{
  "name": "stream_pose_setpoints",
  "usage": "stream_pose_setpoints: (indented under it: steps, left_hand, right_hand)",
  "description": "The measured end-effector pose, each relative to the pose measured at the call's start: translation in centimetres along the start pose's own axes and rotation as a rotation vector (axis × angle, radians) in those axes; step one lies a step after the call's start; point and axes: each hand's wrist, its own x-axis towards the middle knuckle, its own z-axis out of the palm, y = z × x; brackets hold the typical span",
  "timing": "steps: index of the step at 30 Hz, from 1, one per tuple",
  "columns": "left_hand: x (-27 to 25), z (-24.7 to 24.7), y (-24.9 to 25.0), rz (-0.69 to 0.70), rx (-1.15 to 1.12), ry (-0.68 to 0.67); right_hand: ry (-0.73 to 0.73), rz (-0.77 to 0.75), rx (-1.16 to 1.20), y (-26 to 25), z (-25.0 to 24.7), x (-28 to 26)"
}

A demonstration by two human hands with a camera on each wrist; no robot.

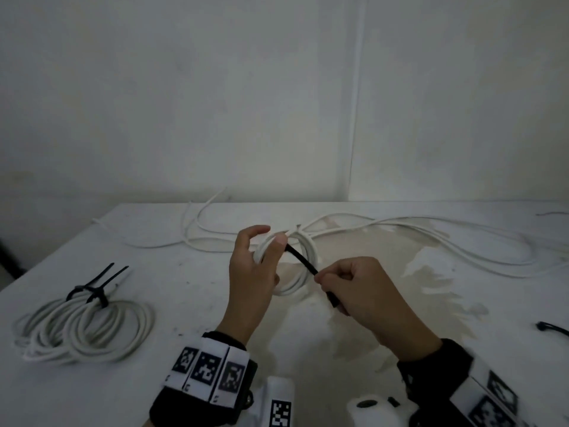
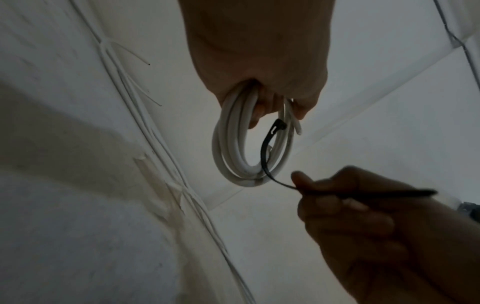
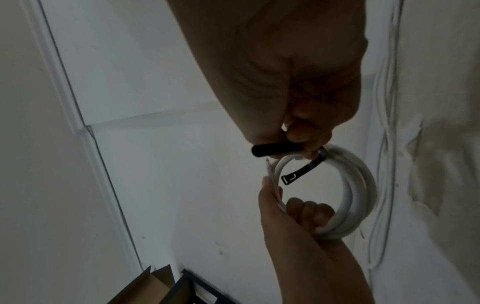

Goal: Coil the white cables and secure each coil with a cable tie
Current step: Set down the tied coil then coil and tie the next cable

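My left hand (image 1: 257, 266) grips a small coil of white cable (image 1: 303, 260) above the middle of the table, fingers curled through the loop and thumb on top. The same coil (image 2: 235, 148) (image 3: 355, 191) hangs from that hand in both wrist views. A black cable tie (image 1: 303, 260) runs through the coil. My right hand (image 1: 354, 288) pinches the tie's tail just right of the coil. The tie's head (image 3: 288, 179) hangs free inside the loop, beside the strands (image 2: 279, 124).
Two coils bound with black ties (image 1: 83, 325) lie at the table's left. Loose white cables (image 1: 415, 235) trail across the far side of the white table (image 1: 184, 303). A spare black tie (image 1: 551, 328) lies at the right edge. A cardboard box (image 3: 153, 286) sits below.
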Motion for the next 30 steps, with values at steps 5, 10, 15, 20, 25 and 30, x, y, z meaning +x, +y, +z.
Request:
stream_pose_setpoints:
  steps: [5, 10, 15, 20, 25, 30]
  left_hand:
    - [-0.1, 1.1, -1.2, 0.008, 0.058, -0.066]
    - [0.5, 2.3, -2.0, -0.073, -0.019, -0.118]
    - [1.2, 1.8, -2.4, -0.136, -0.041, -0.164]
    - [1.4, 1.5, -2.4, -0.126, -0.036, -0.211]
    - [1.6, 1.2, -1.8, -0.134, -0.094, -0.200]
    - [1.5, 1.4, -1.5, -0.173, -0.122, -0.196]
  right_hand:
    - [0.001, -0.005, 0.063, 0.4, 0.6, 0.8]
    - [-0.033, -0.040, 0.165, 0.4, -0.7, 1.4]
    - [-0.151, -0.086, 0.106, 0.4, -1.8, 1.7]
    - [-0.208, -0.121, 0.038, 0.6, -2.0, 1.7]
    - [-0.313, -0.119, 0.105, 0.6, -1.9, 1.8]
    - [-0.246, -0.287, 0.147, 0.7, -1.6, 1.7]
